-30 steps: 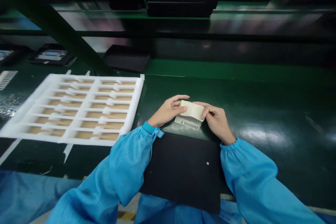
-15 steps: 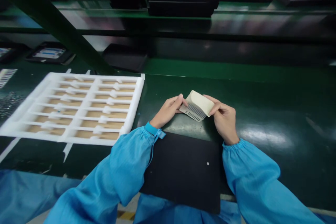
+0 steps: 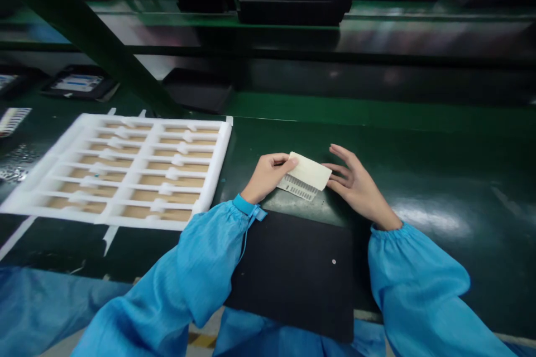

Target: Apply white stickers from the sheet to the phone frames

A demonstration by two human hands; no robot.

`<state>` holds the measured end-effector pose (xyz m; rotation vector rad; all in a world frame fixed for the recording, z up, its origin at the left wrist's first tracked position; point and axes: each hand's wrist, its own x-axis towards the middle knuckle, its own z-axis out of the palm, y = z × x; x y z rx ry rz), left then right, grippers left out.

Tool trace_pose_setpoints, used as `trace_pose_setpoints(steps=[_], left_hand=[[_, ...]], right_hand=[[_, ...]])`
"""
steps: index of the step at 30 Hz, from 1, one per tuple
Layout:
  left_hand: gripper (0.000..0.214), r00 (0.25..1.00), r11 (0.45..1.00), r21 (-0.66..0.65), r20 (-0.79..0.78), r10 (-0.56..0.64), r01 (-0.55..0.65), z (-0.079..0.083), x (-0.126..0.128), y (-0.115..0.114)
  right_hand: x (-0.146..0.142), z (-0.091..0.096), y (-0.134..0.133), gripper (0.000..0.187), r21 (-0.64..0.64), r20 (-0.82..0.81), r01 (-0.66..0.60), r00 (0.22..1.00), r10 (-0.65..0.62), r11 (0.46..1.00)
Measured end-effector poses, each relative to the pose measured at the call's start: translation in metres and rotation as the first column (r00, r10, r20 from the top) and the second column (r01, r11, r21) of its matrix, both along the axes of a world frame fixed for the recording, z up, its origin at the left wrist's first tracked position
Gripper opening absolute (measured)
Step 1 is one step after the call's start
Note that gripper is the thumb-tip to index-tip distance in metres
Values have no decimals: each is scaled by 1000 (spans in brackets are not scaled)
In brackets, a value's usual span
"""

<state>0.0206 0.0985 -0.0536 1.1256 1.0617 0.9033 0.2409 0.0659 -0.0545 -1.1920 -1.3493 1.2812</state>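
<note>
Pinched between thumb and fingers of my left hand (image 3: 267, 175) is a cream sheet of small labels (image 3: 310, 170). It is folded over, with a plain pale side on top and rows of small grey rectangles showing below. My right hand (image 3: 355, 185) is at the sheet's right corner, its fingers spread; whether a fingertip still touches the edge is hard to make out. Below both hands lies a black mat (image 3: 293, 273) with a small round white piece (image 3: 334, 261) on it.
A white foam tray (image 3: 115, 219) with several tan-bottomed slots lies on the green bench (image 3: 419, 162) at left. Small shiny parts (image 3: 17, 163) lie beyond it. A green post (image 3: 96, 44) slants across the left. Black bins (image 3: 293, 11) and co-workers' pink sleeves are at the back.
My right hand has loosened from the sheet and opened, moving slightly right. The sheet has flattened and shifted a little left in my left hand.
</note>
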Motion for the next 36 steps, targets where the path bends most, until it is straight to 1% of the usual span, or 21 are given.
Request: trace_pose_setpoints(steps=[1, 3, 4, 5, 7, 8, 10, 12, 15, 19, 30, 36], left_hand=[[38, 1000, 1000, -4, 5, 20, -20, 0, 0, 1], [41, 999, 999, -13, 15, 43, -43, -1, -1, 2], [42, 999, 999, -16, 20, 47, -47, -1, -1, 3], [41, 999, 999, -16, 22, 50, -49, -1, -1, 3], [40, 998, 998, -11, 23, 55, -55, -1, 0, 3], [40, 998, 998, -7, 23, 58, -58, -1, 0, 3], [39, 998, 998, -1, 22, 61, -60, -1, 0, 3], [39, 998, 999, 2, 19, 52, -52, -1, 0, 2], [40, 999, 999, 7, 10, 39, -39, 1, 1, 1], [39, 999, 999, 10, -4, 41, -41, 2, 2, 0], [41, 998, 998, 15, 32, 62, -62, -1, 5, 0], [49, 995, 995, 33, 48, 93, -94, -1, 8, -2]], right_hand=[[2, 0, 1, 58, -11, -12, 47, 999, -47, 999], [2, 0, 2, 38, -42, -32, 115, 993, -117, 992], [0, 0, 2, 30, -59, -32, 121, 992, -123, 991], [-2, 1, 2, 28, -74, -22, 106, 994, -108, 992], [-8, 1, 1, 31, -85, 14, 70, 997, -70, 994], [-10, 1, 0, 32, -82, 33, 72, 997, -70, 994], [-15, 1, -1, 30, -78, 52, 107, 993, -103, 991], [-17, 0, -2, 26, -72, 37, 149, 988, -147, 986], [-18, 0, -3, 22, -26, 45, 215, 976, -214, 976], [-18, -1, -3, 22, -14, 77, 272, 960, -271, 962], [-23, 1, -5, 25, -43, 41, 278, 960, -277, 959], [-28, -1, -7, 23, -109, -62, 291, 952, -299, 950]])
